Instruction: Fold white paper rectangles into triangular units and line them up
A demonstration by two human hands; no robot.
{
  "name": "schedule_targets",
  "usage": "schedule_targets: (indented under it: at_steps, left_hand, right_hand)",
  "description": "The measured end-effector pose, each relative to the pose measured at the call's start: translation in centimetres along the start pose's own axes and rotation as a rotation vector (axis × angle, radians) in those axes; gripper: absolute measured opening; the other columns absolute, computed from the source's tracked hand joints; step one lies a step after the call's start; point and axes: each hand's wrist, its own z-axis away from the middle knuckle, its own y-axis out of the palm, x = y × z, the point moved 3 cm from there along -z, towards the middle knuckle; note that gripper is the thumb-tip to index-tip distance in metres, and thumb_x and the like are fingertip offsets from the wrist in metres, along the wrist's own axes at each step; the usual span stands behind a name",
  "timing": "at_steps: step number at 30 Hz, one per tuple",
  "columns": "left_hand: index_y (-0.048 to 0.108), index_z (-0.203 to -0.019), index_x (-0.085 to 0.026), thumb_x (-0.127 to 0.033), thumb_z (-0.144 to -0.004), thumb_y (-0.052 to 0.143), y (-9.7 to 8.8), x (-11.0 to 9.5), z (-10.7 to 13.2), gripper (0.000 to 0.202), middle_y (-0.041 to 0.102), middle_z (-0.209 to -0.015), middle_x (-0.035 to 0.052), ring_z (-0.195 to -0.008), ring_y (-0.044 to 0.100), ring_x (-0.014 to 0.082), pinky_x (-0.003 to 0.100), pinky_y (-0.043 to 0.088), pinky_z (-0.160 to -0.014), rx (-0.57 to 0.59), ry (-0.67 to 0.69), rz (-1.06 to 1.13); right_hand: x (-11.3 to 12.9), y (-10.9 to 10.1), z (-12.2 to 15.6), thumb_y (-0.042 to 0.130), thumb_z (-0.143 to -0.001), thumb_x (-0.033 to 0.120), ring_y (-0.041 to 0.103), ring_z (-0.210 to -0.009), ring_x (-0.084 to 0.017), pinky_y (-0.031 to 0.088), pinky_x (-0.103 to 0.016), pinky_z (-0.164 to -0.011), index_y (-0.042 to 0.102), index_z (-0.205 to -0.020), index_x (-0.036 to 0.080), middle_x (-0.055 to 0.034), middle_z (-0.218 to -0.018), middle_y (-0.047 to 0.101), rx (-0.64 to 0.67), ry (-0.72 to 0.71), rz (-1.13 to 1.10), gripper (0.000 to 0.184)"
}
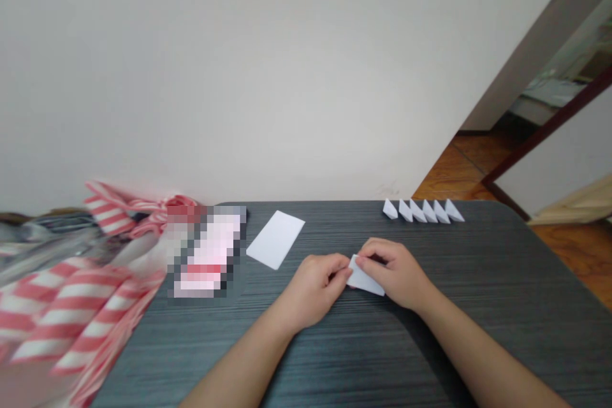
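Both hands meet over a small folded white paper piece lying on the dark grey wood-grain table. My left hand is closed, its fingertips pinching the piece's left end. My right hand is curled over its top and right side, fingers pressed on the paper. Part of the piece is hidden under the right hand.
A flat white paper rectangle lies left of the hands. Several folded white paper triangles stand in a row at the table's far right edge. A red-and-white striped plastic bag covers the left side. A blurred patch sits beside it.
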Motion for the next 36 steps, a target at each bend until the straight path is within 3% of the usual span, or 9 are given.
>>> schedule_targets:
  at_steps: [7, 16, 23, 36]
  left_hand:
    - [0.05, -0.067, -0.017, -0.021, -0.093, 0.044, 0.09, -0.12, 0.0, 0.028, 0.048, -0.061, -0.0047, -0.058, 0.045, 0.0094, 0.021, 0.03, -0.056, 0.016, 0.036, -0.026]
    - [0.048, -0.065, -0.018, -0.021, -0.093, 0.044, 0.13, -0.13, -0.03, 0.028, 0.048, -0.062, -0.0045, -0.058, 0.045, 0.0093, 0.02, 0.03, -0.056, 0.03, 0.041, -0.039]
    - [0.059, -0.071, -0.017, -0.024, -0.093, 0.044, -0.01, -0.02, 0.08, 0.027, 0.056, -0.064, -0.002, -0.06, 0.05, 0.0113, 0.021, 0.033, -0.057, 0.003, 0.001, 0.026]
    - [0.066, -0.076, -0.016, -0.028, -0.093, 0.048, -0.13, 0.04, 0.14, 0.027, 0.057, -0.06, -0.0024, -0.057, 0.05, 0.0109, 0.021, 0.033, -0.055, -0.014, -0.072, 0.109]
  right_hand:
    - [-0.12, 0.08, -0.17, 0.063, -0.086, 0.017, 0.061, -0.07, -0.015, 0.044, -0.025, -0.064, 0.072, -0.081, 0.018, -0.0024, -0.076, 0.067, 0.012, -0.009, 0.024, 0.01]
    - [-0.12, 0.22, -0.24, 0.061, -0.086, 0.014, 0.061, -0.07, -0.015, 0.045, -0.025, -0.065, 0.071, -0.076, 0.017, -0.0023, -0.074, 0.067, 0.015, 0.012, 0.003, 0.015]
    - [-0.3, 0.02, -0.17, 0.06, -0.087, 0.018, 0.062, -0.073, -0.016, 0.046, -0.026, -0.067, 0.072, -0.082, 0.018, -0.0032, -0.079, 0.069, 0.013, 0.067, -0.005, 0.012]
    - [-0.21, -0.32, -0.05, 0.058, -0.088, 0.02, 0.06, -0.067, -0.015, 0.044, -0.025, -0.063, 0.069, -0.072, 0.017, -0.0021, -0.071, 0.066, 0.01, 0.063, 0.033, 0.02]
